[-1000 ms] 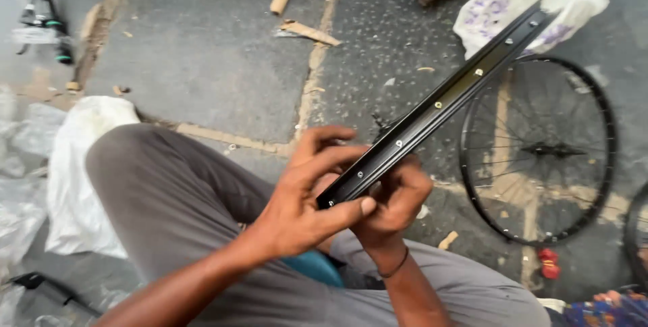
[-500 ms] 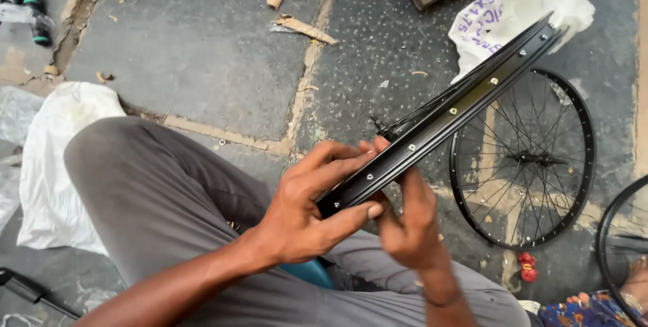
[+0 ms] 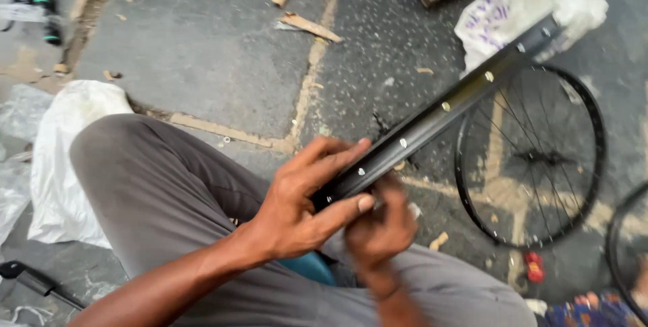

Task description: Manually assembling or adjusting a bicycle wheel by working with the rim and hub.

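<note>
Head view. A bare black rim [image 3: 439, 114], seen edge-on, runs as a dark bar from the centre of the frame up to the upper right; small pale spoke holes dot its inner face. Its lower end lies in both hands.

Left hand [image 3: 304, 199], lower centre: partly open, fingers extended and spread. The upper fingers lie over the top edge of the rim, the thumb presses along its lower edge, so the rim is pinched between them.

Right hand [image 3: 381, 226], just right of and below the left hand: blurred. Its fingers curl up to the underside of the rim beside the left thumb and touch it; whether they grip anything small cannot be told.

Surroundings. A grey-trousered knee [image 3: 148, 178] fills the lower left. The floor [image 3: 202, 50] is grey stone with pale joints. A spoked wheel [image 3: 530, 158] lies flat at right, behind the rim. A white bag [image 3: 533, 3] sits at the upper right, a second white bag [image 3: 61, 158] at left beside the knee. Wood scraps [image 3: 307, 24] lie at top centre. A small red piece [image 3: 534, 267] rests below the wheel.
</note>
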